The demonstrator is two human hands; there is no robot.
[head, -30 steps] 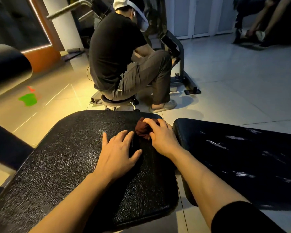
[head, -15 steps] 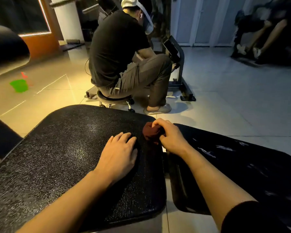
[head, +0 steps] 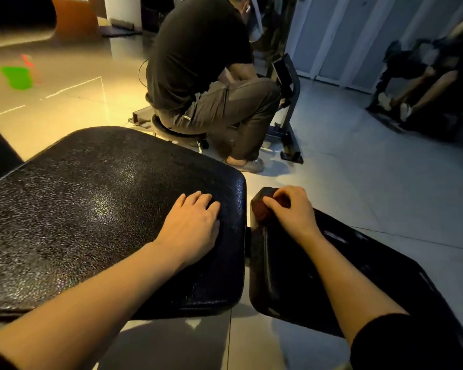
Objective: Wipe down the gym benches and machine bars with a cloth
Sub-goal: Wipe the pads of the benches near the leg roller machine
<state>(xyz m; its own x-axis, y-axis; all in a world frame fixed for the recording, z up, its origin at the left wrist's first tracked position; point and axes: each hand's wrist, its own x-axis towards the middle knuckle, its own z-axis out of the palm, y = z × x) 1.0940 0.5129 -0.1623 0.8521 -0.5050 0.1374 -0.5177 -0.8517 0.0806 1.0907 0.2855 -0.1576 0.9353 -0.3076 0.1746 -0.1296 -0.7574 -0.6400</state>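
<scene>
Left hand [head: 191, 225] flat on pad [head: 91, 209]; right hand [head: 292, 209] grips cloth [head: 259, 212].

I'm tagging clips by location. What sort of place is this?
Most likely a gym. Two black padded bench pads sit side by side, the right hand holds a cloth on one, and a metal machine frame stands on the tiled floor beyond.

Person in black tee [head: 195, 49] and grey trousers sits hunched on a low round stool [head: 177, 130], back to camera, facing a black machine frame [head: 288, 102]. Green blob [head: 18, 77] on glossy tiled floor [head: 358, 169], far left. Second seated person [head: 433, 84], blurred, far right. Pale doors [head: 345, 36] behind.
</scene>
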